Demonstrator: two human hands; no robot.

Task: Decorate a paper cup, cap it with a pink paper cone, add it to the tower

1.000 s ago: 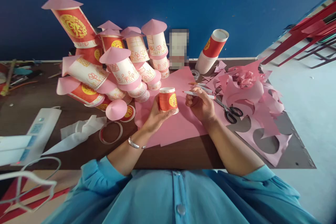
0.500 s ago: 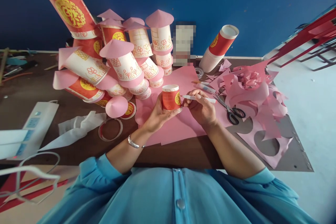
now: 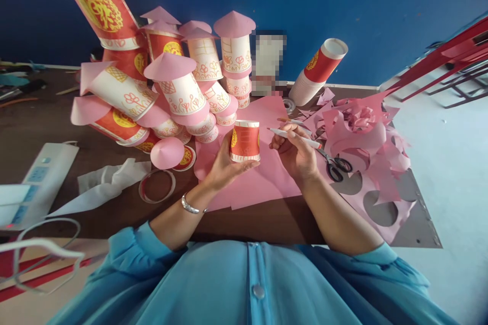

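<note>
1. Cup (image 3: 246,142) held over pink paper (image 3: 267,180), in the left hand (image 3: 221,167), which curls around its side, thumb along the base, I'd guess for steadiness.
2. Right hand (image 3: 301,156), nearly closed, pinches a white marker (image 3: 295,138), its tip just off the cup, likely leaving the wall in sight.
3. Red wall, yellow emblems at either edge, white bands above and below, short red strokes on the lower.

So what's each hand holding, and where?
The left hand holds a round red-and-white paper cup by its left side and bottom; the right hand holds a slim white marker near its middle.
</note>
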